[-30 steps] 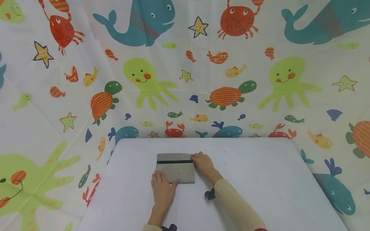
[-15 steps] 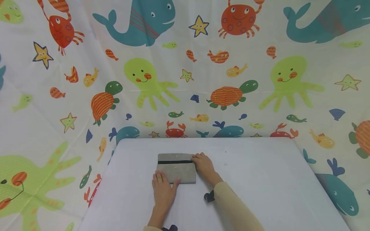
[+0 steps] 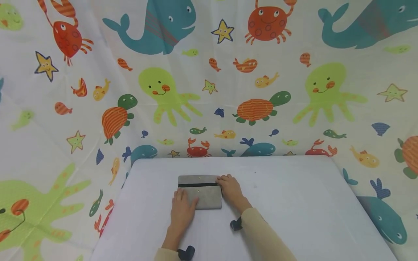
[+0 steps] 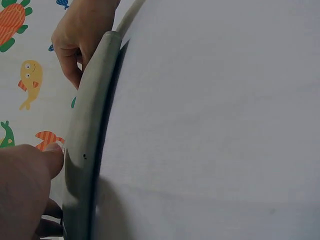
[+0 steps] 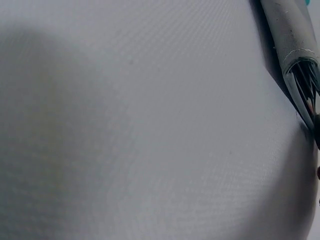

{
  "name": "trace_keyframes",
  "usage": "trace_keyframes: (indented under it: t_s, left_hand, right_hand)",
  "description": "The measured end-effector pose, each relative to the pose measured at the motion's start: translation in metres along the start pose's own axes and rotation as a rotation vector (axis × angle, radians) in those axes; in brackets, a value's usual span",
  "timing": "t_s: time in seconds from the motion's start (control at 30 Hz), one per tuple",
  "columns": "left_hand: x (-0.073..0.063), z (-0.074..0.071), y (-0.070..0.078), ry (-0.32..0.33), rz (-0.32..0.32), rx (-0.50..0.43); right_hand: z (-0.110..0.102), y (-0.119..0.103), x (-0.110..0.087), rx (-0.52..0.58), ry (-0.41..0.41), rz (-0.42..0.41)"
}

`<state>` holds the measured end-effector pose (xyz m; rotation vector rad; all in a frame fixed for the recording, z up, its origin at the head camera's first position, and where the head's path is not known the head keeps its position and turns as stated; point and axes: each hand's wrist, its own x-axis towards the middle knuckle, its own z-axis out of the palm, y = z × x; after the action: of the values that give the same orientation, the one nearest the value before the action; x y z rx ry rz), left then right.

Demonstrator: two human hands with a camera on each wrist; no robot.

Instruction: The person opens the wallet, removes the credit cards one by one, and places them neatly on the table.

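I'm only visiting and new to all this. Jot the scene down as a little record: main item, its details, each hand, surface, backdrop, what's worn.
Main item: grey wallet
Details: dark band across it, one small stud-like dot on either side
Left hand: rests on the near left part
Right hand: grips the far right corner
Surface: white table
Backdrop: cloth printed with sea animals
Worn: beige sleeves, a black device at each wrist

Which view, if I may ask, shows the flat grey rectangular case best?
The head view: the case lies mostly visible from above. Left wrist gives a slanted, cut-off strip; right wrist, only one layered end.
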<state>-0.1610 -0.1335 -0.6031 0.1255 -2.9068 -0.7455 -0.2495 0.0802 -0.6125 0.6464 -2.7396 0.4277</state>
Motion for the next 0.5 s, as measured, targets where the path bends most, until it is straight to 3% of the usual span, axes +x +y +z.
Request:
trace_keyframes:
  t_s: [0.23,0.5]
  left_hand:
    - [0.021,-0.004,-0.005,0.010,0.109,0.117]
    - [0.038,-0.008,-0.006,0.013,0.095,0.084]
  right_hand:
    - [0.002,-0.002,-0.001,0.006,0.010,0.007]
    - [0.003,0.000,0.000,-0.014,-0.004,0.027]
